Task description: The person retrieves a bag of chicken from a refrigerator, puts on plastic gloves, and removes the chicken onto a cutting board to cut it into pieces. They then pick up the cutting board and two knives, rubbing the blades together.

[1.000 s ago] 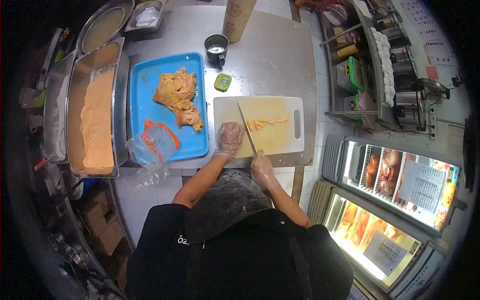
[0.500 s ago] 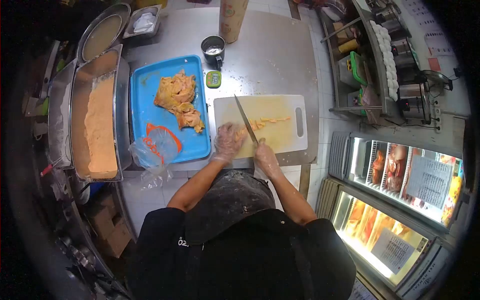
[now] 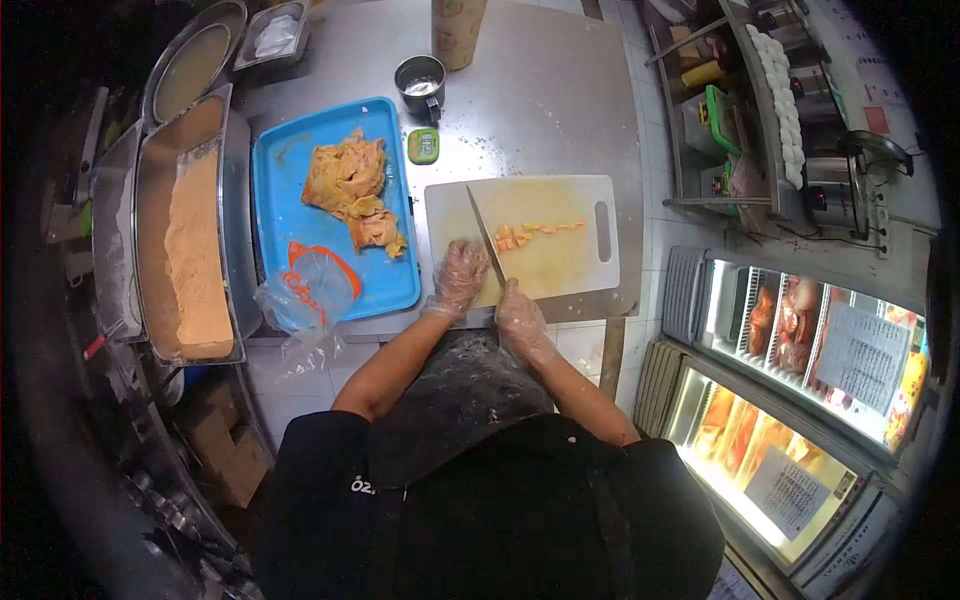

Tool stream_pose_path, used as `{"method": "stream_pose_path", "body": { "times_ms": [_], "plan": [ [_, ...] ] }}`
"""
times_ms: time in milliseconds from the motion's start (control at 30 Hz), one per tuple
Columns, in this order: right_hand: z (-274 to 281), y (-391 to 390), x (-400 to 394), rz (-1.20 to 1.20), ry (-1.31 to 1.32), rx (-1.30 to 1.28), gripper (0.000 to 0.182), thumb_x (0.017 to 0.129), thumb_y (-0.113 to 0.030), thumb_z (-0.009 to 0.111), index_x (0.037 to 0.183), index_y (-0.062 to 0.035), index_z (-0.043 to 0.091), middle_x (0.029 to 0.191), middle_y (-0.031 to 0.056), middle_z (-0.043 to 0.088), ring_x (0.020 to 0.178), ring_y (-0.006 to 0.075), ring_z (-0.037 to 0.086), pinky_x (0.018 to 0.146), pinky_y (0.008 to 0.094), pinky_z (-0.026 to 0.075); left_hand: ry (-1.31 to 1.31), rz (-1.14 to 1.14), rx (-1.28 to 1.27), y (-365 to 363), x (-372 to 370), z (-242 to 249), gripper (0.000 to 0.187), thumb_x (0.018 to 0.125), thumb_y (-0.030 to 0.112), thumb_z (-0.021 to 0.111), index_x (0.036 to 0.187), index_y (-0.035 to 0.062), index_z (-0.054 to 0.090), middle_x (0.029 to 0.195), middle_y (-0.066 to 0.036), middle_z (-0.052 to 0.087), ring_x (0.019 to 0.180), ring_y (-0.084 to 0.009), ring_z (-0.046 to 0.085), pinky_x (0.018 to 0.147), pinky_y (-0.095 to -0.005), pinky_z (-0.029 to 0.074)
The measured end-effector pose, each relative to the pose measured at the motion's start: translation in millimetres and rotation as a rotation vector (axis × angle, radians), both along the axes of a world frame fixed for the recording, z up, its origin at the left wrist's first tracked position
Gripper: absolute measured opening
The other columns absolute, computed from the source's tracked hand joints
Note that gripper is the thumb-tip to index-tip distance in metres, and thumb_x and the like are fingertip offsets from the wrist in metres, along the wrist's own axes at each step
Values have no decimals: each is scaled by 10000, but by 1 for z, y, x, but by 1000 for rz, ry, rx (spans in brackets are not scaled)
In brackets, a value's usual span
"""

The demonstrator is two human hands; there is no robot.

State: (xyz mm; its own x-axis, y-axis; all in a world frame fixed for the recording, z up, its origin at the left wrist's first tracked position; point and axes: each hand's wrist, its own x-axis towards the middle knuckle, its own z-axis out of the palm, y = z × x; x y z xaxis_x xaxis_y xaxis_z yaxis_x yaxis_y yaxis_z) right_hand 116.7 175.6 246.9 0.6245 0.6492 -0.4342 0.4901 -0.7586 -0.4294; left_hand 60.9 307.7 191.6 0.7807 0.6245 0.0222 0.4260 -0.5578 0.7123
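A white cutting board lies on the steel counter. My right hand, gloved in clear plastic, grips a long knife whose blade runs across the board's left part. My left hand, also gloved, presses down on the board just left of the blade, over a piece I cannot make out. Small orange cut pieces of meat lie in a row right of the blade. A blue tray to the left holds a pile of orange marinated meat.
A steel pan of orange crumb coating stands at the far left. A plastic bag rests on the tray's front corner. A metal mug, a small green object and a tall cylinder stand behind. Lit display cases are on the right.
The knife has shifted left along the board and my right hand has drawn back toward the front edge. More cut pieces lie beside the blade. My left hand stays put.
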Motion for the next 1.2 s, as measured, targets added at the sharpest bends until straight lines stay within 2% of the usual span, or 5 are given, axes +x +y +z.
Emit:
{"method": "stream_pose_path", "body": {
  "times_ms": [133, 400, 633, 900, 1200],
  "plan": [
    [-17, 26, 4, -44, -33, 91, 232, 872, -145, 385, 1022, 26, 435, 766, 277, 597, 740, 445, 595, 674, 543, 463, -15, 37, 28, 0, 0, -2, 349, 790, 199, 633, 1094, 50, 546, 1108, -198, 497, 932, -380, 559, 773, -431, 492],
    [9, -8, 0, -49, 61, -178, 180, 881, -161, 381, 996, -31, 429, 803, 275, 603, 786, 441, 601, 692, 516, 468, -57, 65, 73, -2, 3, 1, 324, 787, 181, 611, 1070, 38, 544, 1106, -202, 488, 956, -383, 538, 800, -424, 478],
    [-16, 10, 7, 65, -206, 95, 231, 868, -126, 377, 1069, -28, 435, 812, 261, 610, 781, 427, 609, 699, 506, 477, -58, 68, 100, -4, 0, -8, 330, 790, 206, 608, 1071, 46, 541, 1099, -202, 489, 957, -371, 541, 809, -426, 474],
    [-7, -21, 45, 29, -104, -24, 253, 897, -158, 383, 1110, -24, 413, 795, 272, 602, 790, 421, 609, 716, 518, 467, -164, 116, -32, 2, -1, 24, 400, 766, 215, 628, 1111, 47, 513, 1106, -224, 474, 975, -378, 531, 844, -434, 459],
    [-4, -16, 43, 212, 14, 28, 211, 911, -172, 391, 1028, 3, 403, 686, 289, 584, 700, 450, 605, 632, 532, 473, 136, 161, -163, 10, 14, 10, 407, 667, 256, 709, 981, 22, 597, 1080, -211, 496, 960, -361, 528, 846, -413, 454]
  ]
}}
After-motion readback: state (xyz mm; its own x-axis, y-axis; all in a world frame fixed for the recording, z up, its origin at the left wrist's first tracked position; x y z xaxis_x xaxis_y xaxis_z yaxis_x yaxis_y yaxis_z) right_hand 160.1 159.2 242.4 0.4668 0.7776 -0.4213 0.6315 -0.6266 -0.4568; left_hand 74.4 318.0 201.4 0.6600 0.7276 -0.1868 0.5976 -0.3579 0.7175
